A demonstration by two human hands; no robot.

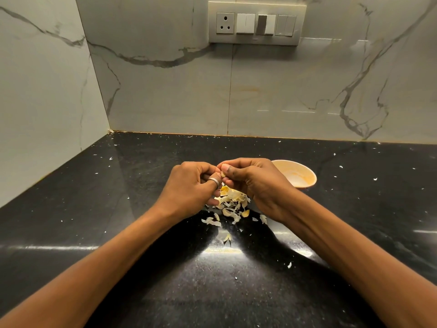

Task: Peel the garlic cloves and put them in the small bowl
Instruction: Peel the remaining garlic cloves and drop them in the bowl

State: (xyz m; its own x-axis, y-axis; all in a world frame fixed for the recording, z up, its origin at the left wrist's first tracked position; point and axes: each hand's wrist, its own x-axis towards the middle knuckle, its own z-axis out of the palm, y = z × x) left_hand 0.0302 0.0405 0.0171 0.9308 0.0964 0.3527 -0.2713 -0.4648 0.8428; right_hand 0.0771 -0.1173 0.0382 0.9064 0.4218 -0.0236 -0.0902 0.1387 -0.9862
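Both hands meet above the black counter (118,209) and pinch one small garlic clove (223,174) between their fingertips. My left hand (191,185), with a ring on one finger, grips it from the left. My right hand (255,181) grips it from the right, thumb on top. Under the hands lies a heap of pale garlic skins and cloves (233,204). The small bowl (298,175), pale with a yellowish inside, stands just right of my right hand; its inside shows no cloves where visible.
Bits of garlic skin (289,265) are scattered over the counter. Marble walls close the left side and the back, forming a corner at the far left. A switch panel with a socket (256,22) sits high on the back wall.
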